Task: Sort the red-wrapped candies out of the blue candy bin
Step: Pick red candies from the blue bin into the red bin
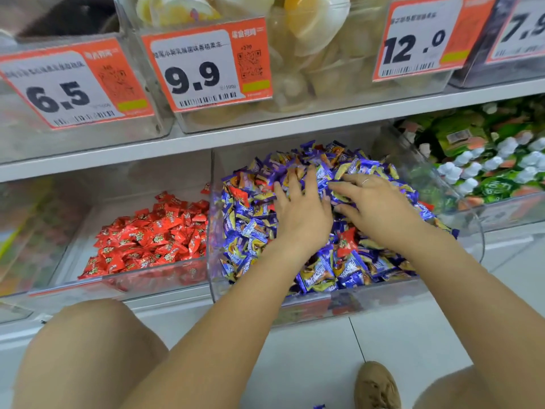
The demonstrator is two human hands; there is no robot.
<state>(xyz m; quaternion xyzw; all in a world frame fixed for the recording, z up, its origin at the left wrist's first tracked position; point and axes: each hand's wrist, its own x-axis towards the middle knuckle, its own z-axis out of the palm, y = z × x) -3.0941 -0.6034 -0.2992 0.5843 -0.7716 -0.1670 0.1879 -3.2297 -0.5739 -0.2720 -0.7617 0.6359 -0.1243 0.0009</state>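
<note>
Head view: both hands, left (303,214) and right (377,208), are pressing flat, fingers spread, on blue-wrapped candies in the clear plastic bin (309,305); a red-wrapped candy (348,242) is lying between the wrists, below orange-edged "9.9" price tag (206,66).

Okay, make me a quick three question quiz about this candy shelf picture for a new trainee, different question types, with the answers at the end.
1. True or false: the left hand and right hand both lie spread on the heap of blue-wrapped candies.
2. Multiple choice: the clear plastic bin of red-wrapped candies sits where, relative to the clear plastic blue candy bin? A) left B) right C) on the shelf above
3. Fill in: the orange-bordered price tag above the blue candy bin reads ___.

Key: 1 true. 2 A. 3 9.9. Note: a stray red-wrapped candy still lies between the forearms.
</note>
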